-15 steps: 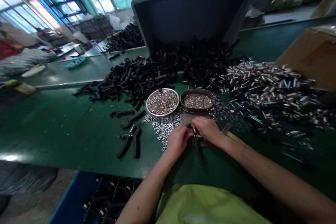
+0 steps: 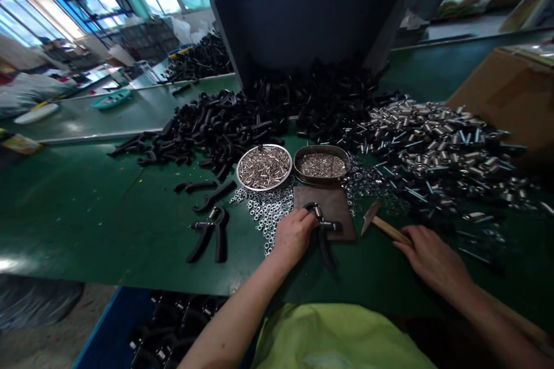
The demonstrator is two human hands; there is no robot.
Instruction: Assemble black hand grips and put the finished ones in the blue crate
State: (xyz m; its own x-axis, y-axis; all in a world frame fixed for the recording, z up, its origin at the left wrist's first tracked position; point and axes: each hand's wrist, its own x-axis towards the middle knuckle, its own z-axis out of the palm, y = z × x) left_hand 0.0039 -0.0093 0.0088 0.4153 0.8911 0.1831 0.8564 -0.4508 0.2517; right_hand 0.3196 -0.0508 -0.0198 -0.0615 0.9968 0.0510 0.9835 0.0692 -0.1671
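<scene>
My left hand (image 2: 296,234) is closed on a black hand grip (image 2: 325,248) with a metal spring, holding it at the front of a flat metal plate (image 2: 324,203). To the right, my right hand (image 2: 433,256) has its fingers round the end of the wooden handle of a hammer (image 2: 392,230). The hammer's head lies just right of the plate. Another black hand grip with a spring (image 2: 220,236) rests on the green table to the left, below two loose black handles (image 2: 214,196).
Behind the plate stand a round dish of small metal pins (image 2: 265,168) and an oval tin of small parts (image 2: 322,165). Nuts (image 2: 270,210) are scattered left of the plate. Black handles, metal parts, a large grey bin (image 2: 311,17) and a cardboard box (image 2: 497,89) lie beyond.
My right hand has left the black hand grip, moved right and taken hold of the hammer's handle. My left hand still holds the grip. The view has shifted slightly.
</scene>
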